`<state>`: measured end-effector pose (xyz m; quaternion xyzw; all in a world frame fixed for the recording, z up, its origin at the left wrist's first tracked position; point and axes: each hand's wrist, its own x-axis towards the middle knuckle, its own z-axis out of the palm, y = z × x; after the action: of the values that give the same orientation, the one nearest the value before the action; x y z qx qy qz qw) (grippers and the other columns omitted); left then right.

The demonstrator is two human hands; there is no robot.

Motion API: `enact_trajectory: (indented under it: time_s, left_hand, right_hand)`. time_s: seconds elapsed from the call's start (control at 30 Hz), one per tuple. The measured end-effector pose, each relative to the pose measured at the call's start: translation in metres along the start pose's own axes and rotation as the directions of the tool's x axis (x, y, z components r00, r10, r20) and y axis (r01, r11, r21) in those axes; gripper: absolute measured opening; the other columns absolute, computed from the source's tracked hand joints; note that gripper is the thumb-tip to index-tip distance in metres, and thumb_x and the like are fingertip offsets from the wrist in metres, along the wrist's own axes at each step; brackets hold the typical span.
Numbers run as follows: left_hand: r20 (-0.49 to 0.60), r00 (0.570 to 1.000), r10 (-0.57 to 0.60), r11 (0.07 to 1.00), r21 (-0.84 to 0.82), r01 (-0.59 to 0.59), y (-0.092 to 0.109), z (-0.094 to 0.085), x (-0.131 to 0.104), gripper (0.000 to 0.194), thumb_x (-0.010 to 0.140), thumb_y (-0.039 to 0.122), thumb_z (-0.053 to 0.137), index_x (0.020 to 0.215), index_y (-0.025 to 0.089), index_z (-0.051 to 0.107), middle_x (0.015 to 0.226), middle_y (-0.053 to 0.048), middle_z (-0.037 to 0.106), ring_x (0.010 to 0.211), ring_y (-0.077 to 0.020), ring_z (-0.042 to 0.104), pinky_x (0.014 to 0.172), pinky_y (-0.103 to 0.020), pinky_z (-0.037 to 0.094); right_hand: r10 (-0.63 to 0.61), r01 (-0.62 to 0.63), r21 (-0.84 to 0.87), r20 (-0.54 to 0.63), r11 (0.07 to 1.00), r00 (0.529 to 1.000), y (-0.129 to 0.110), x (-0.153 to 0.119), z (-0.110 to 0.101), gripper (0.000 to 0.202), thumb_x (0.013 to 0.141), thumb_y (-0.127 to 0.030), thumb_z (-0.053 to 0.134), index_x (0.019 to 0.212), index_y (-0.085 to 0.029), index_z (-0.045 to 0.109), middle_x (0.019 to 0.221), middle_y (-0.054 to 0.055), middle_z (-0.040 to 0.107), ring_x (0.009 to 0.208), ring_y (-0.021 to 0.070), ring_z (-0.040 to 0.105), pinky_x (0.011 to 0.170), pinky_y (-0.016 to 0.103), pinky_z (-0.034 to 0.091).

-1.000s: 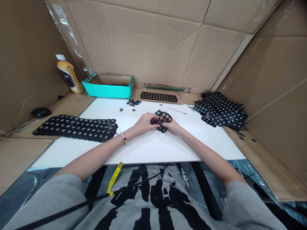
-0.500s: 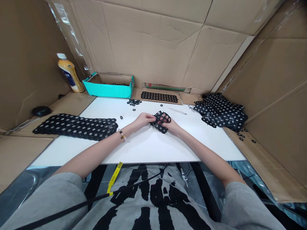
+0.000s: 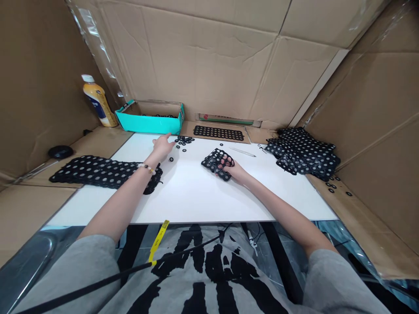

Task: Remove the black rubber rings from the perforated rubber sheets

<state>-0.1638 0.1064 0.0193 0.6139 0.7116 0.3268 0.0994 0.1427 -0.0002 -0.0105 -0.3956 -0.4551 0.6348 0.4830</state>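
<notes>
While the right hand (image 3: 237, 172) has its fingers clamped on one black perforated piece (image 3: 212, 161) at mid-bench (image 3: 196, 200), the left hand (image 3: 161, 147), fingers apart, is beside one ring cluster (image 3: 185, 140), near one teal box (image 3: 149, 124).

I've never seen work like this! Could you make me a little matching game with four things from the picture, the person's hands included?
Things:
1. Left hand
2. Bottle
3. Right hand
4. Box

Descriptions:
A. Gripping a black holed sheet
B. Turquoise on its front side
C. Beside the small loose black rings, fingers spread
D. Topped with a white cap

Right pairs: 1-C, 2-D, 3-A, 4-B
</notes>
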Motion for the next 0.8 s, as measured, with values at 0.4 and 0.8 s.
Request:
enact_trajectory:
  time_s: [0.4,0.8]
  left_hand:
    - [0.582,0.803,-0.128,0.892,0.422,-0.163,0.015,-0.026,-0.011,0.017,0.056,0.027,0.078,0.07,0.017,0.075,0.082,-0.013,0.074,0.082,-0.0299,0.068,0.074,-0.031,0.048]
    - [0.092,0.979,0.183,0.977,0.095,-0.191,0.002,0.002,-0.014,0.051,0.077,0.025,0.059,0.127,0.018,0.063,0.109,-0.01,0.072,0.103,-0.0292,0.063,0.09,-0.034,0.045]
  right_hand:
    - [0.019,-0.018,-0.092,0.007,0.996,1.0,0.003,0.004,-0.005,0.04,0.05,-0.01,0.058,0.086,-0.023,0.048,0.084,-0.003,0.054,0.088,0.0166,0.058,0.074,0.035,0.058]
    - [-0.006,0.01,-0.191,0.02,0.982,1.0,0.003,0.004,-0.005,0.036,0.052,-0.012,0.056,0.086,-0.022,0.05,0.084,-0.003,0.059,0.09,0.0176,0.06,0.074,0.029,0.053]
